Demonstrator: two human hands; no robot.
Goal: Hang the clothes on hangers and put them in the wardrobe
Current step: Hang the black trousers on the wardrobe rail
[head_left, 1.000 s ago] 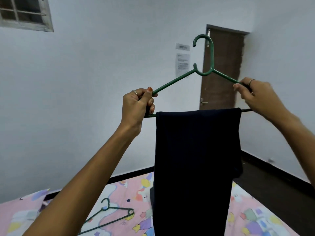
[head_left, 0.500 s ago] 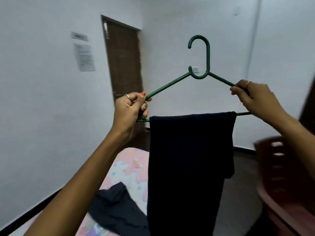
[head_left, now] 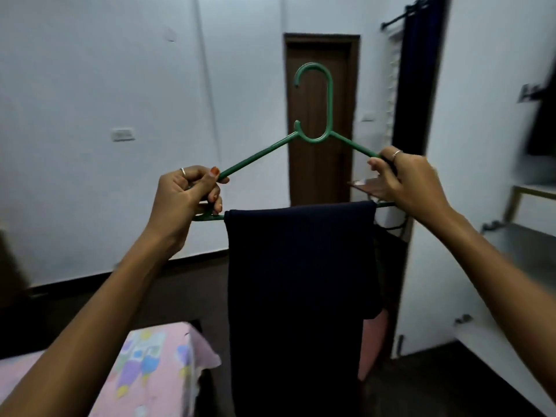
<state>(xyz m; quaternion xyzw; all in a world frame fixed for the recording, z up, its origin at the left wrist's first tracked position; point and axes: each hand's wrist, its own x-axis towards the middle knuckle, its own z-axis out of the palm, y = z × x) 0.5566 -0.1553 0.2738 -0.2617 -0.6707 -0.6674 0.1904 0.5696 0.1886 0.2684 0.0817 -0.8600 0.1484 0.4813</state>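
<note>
My hands, left hand (head_left: 183, 197) and right hand (head_left: 406, 183), grip the green hanger (head_left: 314, 115) ends; I'd best keep it level so the dark trousers (head_left: 301, 296) don't slide.

Both bare arms reach up and forward from the lower corners of the view, elbows slightly bent, wrists raised to about the same height. The left hand (head_left: 183, 200) is seen from its back, fingers curled tight and the thumb, its nail painted orange-red, pressed on top; a thin ring sits on one finger. It grips the left end of the green plastic hanger (head_left: 314, 121). The right hand (head_left: 410, 183), also ringed, curls its fingers round the hanger's right end, knuckles toward the camera.
</note>
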